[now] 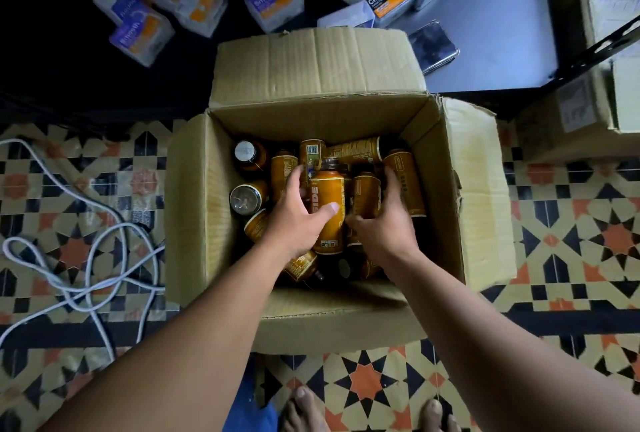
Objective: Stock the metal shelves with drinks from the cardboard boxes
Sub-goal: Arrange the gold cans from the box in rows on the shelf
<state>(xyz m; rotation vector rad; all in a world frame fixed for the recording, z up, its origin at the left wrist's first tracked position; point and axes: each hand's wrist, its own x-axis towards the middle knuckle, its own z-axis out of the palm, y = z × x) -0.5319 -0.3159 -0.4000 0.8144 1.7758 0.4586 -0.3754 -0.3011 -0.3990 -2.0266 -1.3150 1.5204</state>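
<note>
Open cardboard box (434, 161) on tiled floor (571, 234), flaps splayed outward. Left hand (294, 220) clasps one orange can (330, 182); right hand (384, 227) curls around its neighbouring can (367, 192). The box walls stand apart from both wrists.

Cardboard box (311, 68), open: 1. Orange bottles (327, 203) inside: about 12 visible, lower ones hidden. Hands: 2, left hand (298, 220), right hand (381, 229). Phone (434, 47): 1. Small packs (273, 0): about 12. Bare feet (304, 411): 2.

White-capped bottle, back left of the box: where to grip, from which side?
Probably around the cap and shoulder of the white-capped bottle, coming down from above: it stands cap-up, and the cardboard box wall and neighbouring bottles hem its sides.
</note>
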